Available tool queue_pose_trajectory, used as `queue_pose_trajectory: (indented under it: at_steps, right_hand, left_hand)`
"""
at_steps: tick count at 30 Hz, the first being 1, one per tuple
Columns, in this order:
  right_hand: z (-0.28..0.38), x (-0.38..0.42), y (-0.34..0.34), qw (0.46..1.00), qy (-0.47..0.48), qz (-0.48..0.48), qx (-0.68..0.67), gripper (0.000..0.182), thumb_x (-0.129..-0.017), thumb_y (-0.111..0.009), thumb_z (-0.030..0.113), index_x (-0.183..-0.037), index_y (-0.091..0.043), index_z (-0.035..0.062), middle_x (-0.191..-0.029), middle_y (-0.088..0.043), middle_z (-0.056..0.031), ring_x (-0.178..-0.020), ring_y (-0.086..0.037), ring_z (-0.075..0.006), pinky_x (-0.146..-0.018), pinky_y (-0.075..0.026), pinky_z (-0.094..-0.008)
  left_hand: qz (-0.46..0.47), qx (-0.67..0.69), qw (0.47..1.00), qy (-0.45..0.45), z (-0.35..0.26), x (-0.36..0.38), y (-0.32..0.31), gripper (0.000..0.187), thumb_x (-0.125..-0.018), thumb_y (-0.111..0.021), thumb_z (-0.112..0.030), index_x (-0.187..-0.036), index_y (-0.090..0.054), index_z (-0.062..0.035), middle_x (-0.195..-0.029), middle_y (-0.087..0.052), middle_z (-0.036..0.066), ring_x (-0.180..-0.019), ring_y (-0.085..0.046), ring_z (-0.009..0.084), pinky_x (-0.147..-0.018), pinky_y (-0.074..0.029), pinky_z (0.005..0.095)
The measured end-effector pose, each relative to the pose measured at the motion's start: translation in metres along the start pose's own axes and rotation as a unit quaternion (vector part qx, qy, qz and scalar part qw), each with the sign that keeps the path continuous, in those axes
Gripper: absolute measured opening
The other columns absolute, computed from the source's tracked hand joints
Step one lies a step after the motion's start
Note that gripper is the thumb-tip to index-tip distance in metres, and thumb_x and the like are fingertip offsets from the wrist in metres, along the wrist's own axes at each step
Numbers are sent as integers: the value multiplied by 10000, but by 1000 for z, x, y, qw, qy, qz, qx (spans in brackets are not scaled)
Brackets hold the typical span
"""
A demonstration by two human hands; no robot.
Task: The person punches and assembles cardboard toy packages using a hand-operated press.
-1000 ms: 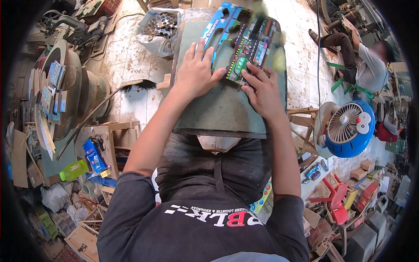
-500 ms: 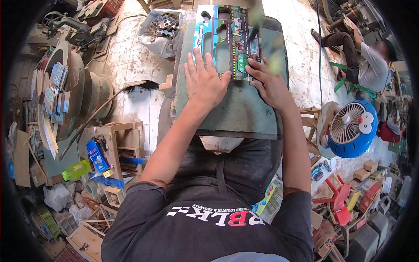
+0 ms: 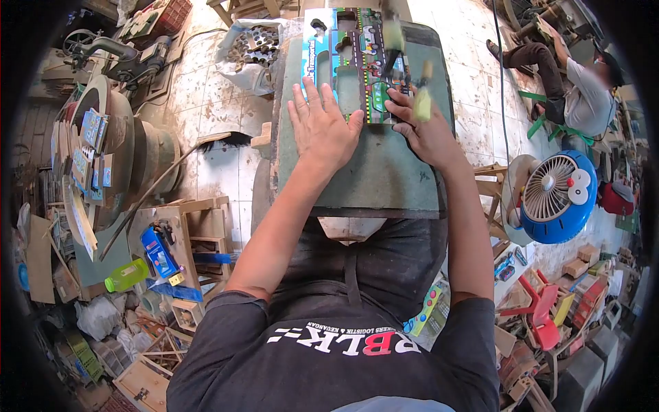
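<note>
A printed puzzle board with vehicle pictures and cut-out openings lies at the far end of a green work table. My left hand rests flat with spread fingers on its lower left part. At the lower right edge of the board, my right hand has bent fingers on or beside the green vehicle picture. Whether it grips anything is hard to see. Blurred dark and yellow-green machine parts hang over the board's right side and partly hide it.
A bag of small dark pieces stands left of the table. To the right are a blue fan and a seated person. A wooden frame, green bottle and red plastic chair are lower down.
The board has shifted slightly left, with my hands still at its near end. The blurred machine parts over its right side show at a slightly different place.
</note>
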State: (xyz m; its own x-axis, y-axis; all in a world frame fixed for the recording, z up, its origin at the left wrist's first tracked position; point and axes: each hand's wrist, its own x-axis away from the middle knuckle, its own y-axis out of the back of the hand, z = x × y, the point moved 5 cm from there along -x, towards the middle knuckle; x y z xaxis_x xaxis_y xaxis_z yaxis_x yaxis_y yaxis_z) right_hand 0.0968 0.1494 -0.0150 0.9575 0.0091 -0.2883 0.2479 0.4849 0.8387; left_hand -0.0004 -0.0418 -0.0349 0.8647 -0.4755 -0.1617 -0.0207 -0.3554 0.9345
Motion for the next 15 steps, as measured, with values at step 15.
queue_pose_trajectory:
  at_steps: [15]
  right_hand:
    - [13,3,2,998,-34,-2,61,429,-938,-785,235,-1357,-752,144,-1472,-698,-42,-1368,-557,-394,-1166,-443,-477]
  left_hand:
    - [11,-10,996,-89,15,-29,4,859,-1050,-572,-594,-1607,-445,47,-1740,-267,325,-1626,-199,525,-1320,-177,613]
